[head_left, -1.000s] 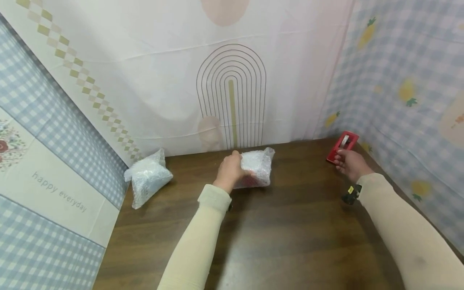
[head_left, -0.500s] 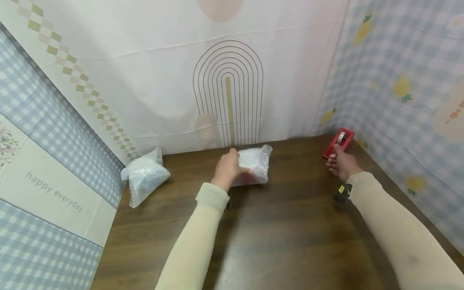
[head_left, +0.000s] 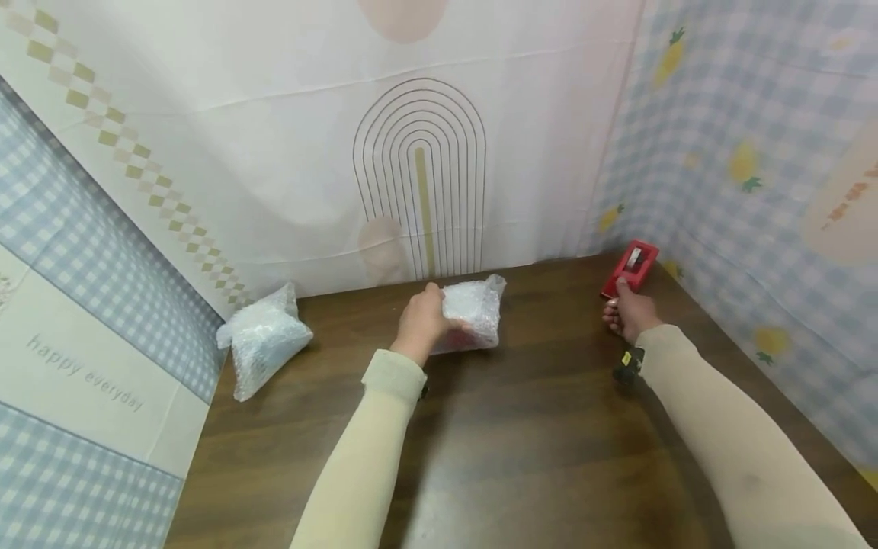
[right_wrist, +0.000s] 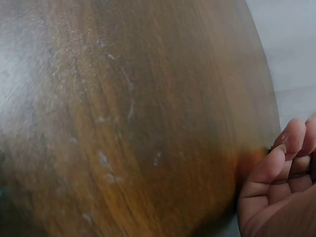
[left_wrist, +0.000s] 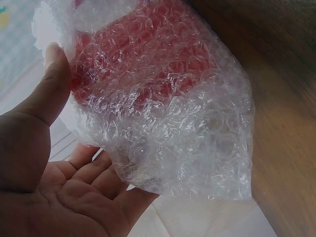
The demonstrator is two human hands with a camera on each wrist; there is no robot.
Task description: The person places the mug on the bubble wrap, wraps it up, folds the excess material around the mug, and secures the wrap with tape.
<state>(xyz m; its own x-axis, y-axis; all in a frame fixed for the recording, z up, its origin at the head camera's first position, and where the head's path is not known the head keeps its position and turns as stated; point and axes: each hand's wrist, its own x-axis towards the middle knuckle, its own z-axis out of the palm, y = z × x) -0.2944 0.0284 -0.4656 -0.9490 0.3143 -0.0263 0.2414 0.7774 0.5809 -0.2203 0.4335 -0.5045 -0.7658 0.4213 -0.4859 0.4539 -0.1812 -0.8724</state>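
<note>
A bubble-wrapped package (head_left: 473, 313), red showing through the plastic, lies at the back of the table in the head view. My left hand (head_left: 421, 320) grips its left end. In the left wrist view the thumb (left_wrist: 54, 84) presses its near face and the fingers (left_wrist: 96, 173) reach behind. Towards the back right corner is a flat red tape dispenser (head_left: 631, 267) with a light roll in its slot. My right hand (head_left: 631, 313) holds its near end, thumb on top and the other fingers curled. The right wrist view shows curled fingers (right_wrist: 294, 138), with the dispenser mostly hidden.
Another bubble-wrapped bundle (head_left: 267, 335) stands at the left rear of the brown wooden table (head_left: 528, 427). A white printed cloth (head_left: 288, 152) hangs behind, and blue checked cloths (head_left: 713, 183) close in both sides.
The head view has shifted slightly, moving the scene left. My right hand has turned and slid left at the dispenser's near end. The left hand stays on the package.
</note>
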